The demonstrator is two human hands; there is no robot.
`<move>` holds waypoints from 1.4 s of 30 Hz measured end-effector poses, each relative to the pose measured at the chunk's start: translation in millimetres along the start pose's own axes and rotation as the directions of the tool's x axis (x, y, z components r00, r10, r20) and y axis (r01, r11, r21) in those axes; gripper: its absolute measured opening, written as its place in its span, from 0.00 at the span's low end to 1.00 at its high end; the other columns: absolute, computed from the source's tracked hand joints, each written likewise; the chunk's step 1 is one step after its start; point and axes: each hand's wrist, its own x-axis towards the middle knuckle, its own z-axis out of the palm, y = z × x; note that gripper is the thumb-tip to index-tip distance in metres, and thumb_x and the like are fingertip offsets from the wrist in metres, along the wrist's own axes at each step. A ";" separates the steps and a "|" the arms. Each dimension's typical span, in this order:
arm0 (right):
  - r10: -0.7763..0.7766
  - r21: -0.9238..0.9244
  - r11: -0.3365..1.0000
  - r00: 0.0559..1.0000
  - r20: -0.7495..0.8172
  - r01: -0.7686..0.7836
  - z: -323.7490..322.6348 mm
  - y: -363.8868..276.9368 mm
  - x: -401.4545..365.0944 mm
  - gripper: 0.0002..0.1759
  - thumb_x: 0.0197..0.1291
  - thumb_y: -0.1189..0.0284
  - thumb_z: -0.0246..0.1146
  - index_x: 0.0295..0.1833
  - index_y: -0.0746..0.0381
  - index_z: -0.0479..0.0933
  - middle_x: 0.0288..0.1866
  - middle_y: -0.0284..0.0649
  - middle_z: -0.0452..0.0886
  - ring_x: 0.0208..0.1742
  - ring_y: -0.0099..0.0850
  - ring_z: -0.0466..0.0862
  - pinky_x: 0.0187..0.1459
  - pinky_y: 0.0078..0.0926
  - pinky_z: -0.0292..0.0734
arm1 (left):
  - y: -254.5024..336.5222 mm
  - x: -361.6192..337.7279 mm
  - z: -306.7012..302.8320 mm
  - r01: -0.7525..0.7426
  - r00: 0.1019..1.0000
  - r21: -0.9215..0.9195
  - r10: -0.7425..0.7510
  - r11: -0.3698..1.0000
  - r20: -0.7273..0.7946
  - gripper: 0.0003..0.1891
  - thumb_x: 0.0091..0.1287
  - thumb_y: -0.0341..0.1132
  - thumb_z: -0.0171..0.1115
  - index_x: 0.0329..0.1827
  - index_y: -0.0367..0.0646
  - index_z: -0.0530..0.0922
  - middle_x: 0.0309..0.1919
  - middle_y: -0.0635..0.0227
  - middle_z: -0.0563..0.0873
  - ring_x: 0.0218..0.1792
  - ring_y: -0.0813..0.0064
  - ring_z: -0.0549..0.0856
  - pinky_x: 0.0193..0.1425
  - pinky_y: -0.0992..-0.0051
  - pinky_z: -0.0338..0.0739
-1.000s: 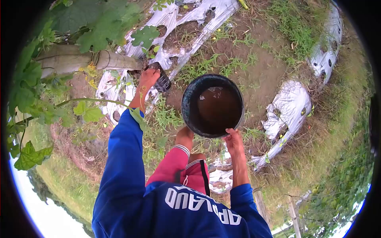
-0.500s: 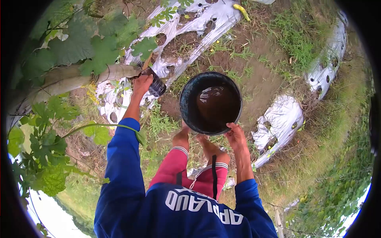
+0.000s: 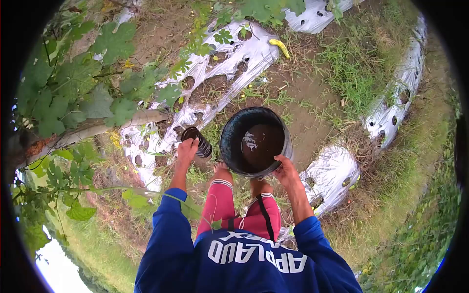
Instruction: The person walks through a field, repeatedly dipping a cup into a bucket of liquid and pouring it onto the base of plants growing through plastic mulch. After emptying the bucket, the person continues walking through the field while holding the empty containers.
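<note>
My left hand [image 3: 187, 153] is closed around a small dark ribbed can [image 3: 203, 147], its open mouth facing up toward me. What the can holds, if anything, I cannot make out. On the other side, my right hand [image 3: 287, 172] grips the near right rim of a black bucket [image 3: 227, 134]. Brown liquid [image 3: 264, 149] with a bright reflection fills the bucket's lower part. The can is just left of the bucket, apart from it, and both are held in front of my legs.
Torn, holed white plastic sheeting [image 3: 244, 73] covers ground ahead, with more sheeting [image 3: 334, 176] at right. A yellow elongated fruit [image 3: 279, 47] lies ahead. Leafy vines [image 3: 53, 107] and a pale post-like trunk [image 3: 141, 117] crowd the left. My bare foot [image 3: 221, 167] is below.
My left hand has brought the can down and toward the bucket from beside the trunk, turning its mouth upward. The bucket has tilted slightly and sits a little lower in view.
</note>
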 end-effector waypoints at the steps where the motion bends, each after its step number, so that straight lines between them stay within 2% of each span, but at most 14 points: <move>1: 0.009 -0.031 0.999 1.000 -0.020 -0.010 0.9 -13.4 2.6 0.12 0.53 0.71 0.68 0.44 0.58 0.78 0.36 0.33 0.83 0.38 0.29 0.82 0.45 0.32 0.78 | 9.4 6.1 6.9 -0.033 0.998 0.017 0.032 0.999 0.060 0.22 0.69 0.47 0.56 0.28 0.35 0.75 0.26 0.44 0.79 0.30 0.43 0.79 0.36 0.54 0.71; 6: -0.034 -0.154 0.988 0.998 -0.045 0.027 4.2 -76.8 10.4 0.15 0.52 0.68 0.67 0.46 0.59 0.78 0.41 0.31 0.81 0.43 0.27 0.81 0.45 0.29 0.76 | 79.1 56.9 26.8 -0.149 0.985 0.055 0.143 0.987 0.091 0.20 0.69 0.47 0.56 0.27 0.37 0.76 0.24 0.47 0.79 0.34 0.43 0.80 0.39 0.51 0.70; 13: -0.120 -0.229 0.968 0.992 -0.045 0.107 9.7 -150.1 72.7 0.16 0.51 0.60 0.67 0.44 0.54 0.79 0.41 0.29 0.81 0.43 0.23 0.78 0.46 0.29 0.68 | 114.8 196.3 52.6 -0.013 0.967 0.156 -0.027 0.988 0.254 0.18 0.68 0.46 0.54 0.35 0.39 0.80 0.33 0.48 0.83 0.42 0.40 0.81 0.49 0.50 0.75; 16: -0.133 -0.194 0.973 0.990 -0.042 0.123 9.2 -183.6 106.4 0.17 0.51 0.64 0.67 0.47 0.56 0.78 0.46 0.31 0.81 0.47 0.26 0.77 0.53 0.31 0.71 | 119.9 251.5 55.4 -0.239 0.968 0.064 0.233 0.969 0.090 0.24 0.67 0.52 0.52 0.33 0.36 0.81 0.28 0.47 0.83 0.36 0.43 0.82 0.43 0.52 0.74; 18: -0.157 -0.243 0.960 0.987 -0.042 0.142 11.9 -195.3 118.6 0.18 0.49 0.60 0.67 0.46 0.52 0.76 0.44 0.29 0.79 0.43 0.24 0.76 0.47 0.29 0.65 | 124.6 281.4 49.5 -0.183 0.948 0.176 0.126 0.967 0.293 0.24 0.69 0.51 0.50 0.33 0.37 0.81 0.31 0.49 0.85 0.38 0.45 0.83 0.44 0.54 0.75; 21: -0.155 -0.222 0.966 0.984 -0.087 0.133 23.0 -210.8 138.3 0.22 0.49 0.61 0.67 0.50 0.52 0.73 0.45 0.29 0.78 0.45 0.25 0.76 0.46 0.29 0.65 | 117.8 315.4 55.0 -0.177 0.948 0.245 0.097 0.953 0.305 0.23 0.69 0.51 0.48 0.35 0.38 0.81 0.36 0.49 0.86 0.41 0.47 0.84 0.46 0.55 0.76; 22: -0.144 -0.218 0.968 0.988 -0.060 0.128 23.0 -215.0 146.8 0.24 0.48 0.61 0.67 0.51 0.54 0.71 0.46 0.31 0.76 0.47 0.26 0.75 0.48 0.30 0.66 | 105.4 329.4 58.3 -0.167 0.893 0.313 0.009 0.935 0.450 0.24 0.64 0.50 0.46 0.48 0.43 0.81 0.50 0.45 0.83 0.50 0.40 0.81 0.61 0.55 0.72; 23: -0.139 -0.203 0.971 0.988 -0.068 0.123 21.9 -215.4 158.6 0.24 0.48 0.61 0.67 0.51 0.54 0.71 0.46 0.31 0.76 0.47 0.26 0.75 0.48 0.30 0.66 | 92.0 334.6 62.4 -0.176 0.887 0.321 0.009 0.930 0.461 0.24 0.64 0.50 0.46 0.48 0.43 0.81 0.50 0.45 0.83 0.50 0.40 0.81 0.61 0.55 0.72; 25: -0.277 -0.420 0.863 0.958 0.071 0.281 9.4 -210.1 184.5 0.23 0.48 0.61 0.67 0.49 0.55 0.71 0.46 0.32 0.76 0.49 0.27 0.75 0.50 0.33 0.66 | 99.8 334.4 58.0 -0.236 0.876 0.279 0.079 0.931 0.476 0.25 0.65 0.52 0.45 0.48 0.43 0.82 0.49 0.44 0.83 0.52 0.43 0.81 0.61 0.54 0.72; 26: -0.279 -0.408 0.869 0.958 0.065 0.281 9.4 -213.2 191.6 0.23 0.48 0.61 0.67 0.49 0.55 0.71 0.46 0.32 0.76 0.49 0.27 0.75 0.50 0.33 0.66 | 120.4 319.0 48.1 -0.096 0.935 0.173 0.029 0.980 0.355 0.23 0.66 0.50 0.48 0.43 0.39 0.82 0.47 0.43 0.83 0.48 0.42 0.82 0.54 0.54 0.75; 29: -0.132 -0.160 0.980 0.988 -0.080 0.117 39.8 -222.5 179.4 0.15 0.52 0.65 0.69 0.45 0.54 0.75 0.41 0.28 0.79 0.41 0.23 0.77 0.47 0.28 0.71 | 160.5 281.9 30.6 -0.027 0.962 0.186 -0.025 0.982 0.270 0.16 0.67 0.44 0.54 0.39 0.38 0.80 0.38 0.46 0.83 0.38 0.43 0.81 0.42 0.55 0.75; 33: -0.193 -0.260 0.953 0.974 -0.118 0.158 53.3 -224.8 172.2 0.19 0.47 0.61 0.71 0.41 0.54 0.71 0.38 0.30 0.73 0.41 0.24 0.73 0.47 0.32 0.70 | 201.6 218.8 41.6 -0.370 0.928 0.011 0.370 0.929 -0.049 0.06 0.65 0.31 0.62 0.34 0.37 0.76 0.25 0.55 0.76 0.27 0.48 0.76 0.32 0.56 0.69; 39: -0.215 -0.255 0.949 0.972 -0.094 0.185 62.6 -232.2 173.8 0.25 0.46 0.57 0.72 0.43 0.56 0.67 0.41 0.32 0.72 0.47 0.27 0.71 0.51 0.40 0.68 | 269.1 197.8 120.1 -0.455 0.890 -0.158 0.446 0.876 -0.089 0.06 0.65 0.29 0.61 0.32 0.36 0.74 0.27 0.54 0.77 0.29 0.48 0.77 0.31 0.58 0.69; 42: -0.295 -0.216 0.939 0.950 -0.104 0.267 44.6 -232.5 179.4 0.25 0.48 0.57 0.72 0.43 0.57 0.68 0.39 0.32 0.73 0.44 0.24 0.73 0.46 0.34 0.69 | 287.6 204.9 187.8 -0.339 0.903 -0.241 0.386 0.910 0.188 0.10 0.65 0.30 0.63 0.29 0.36 0.71 0.26 0.53 0.76 0.29 0.47 0.77 0.32 0.56 0.69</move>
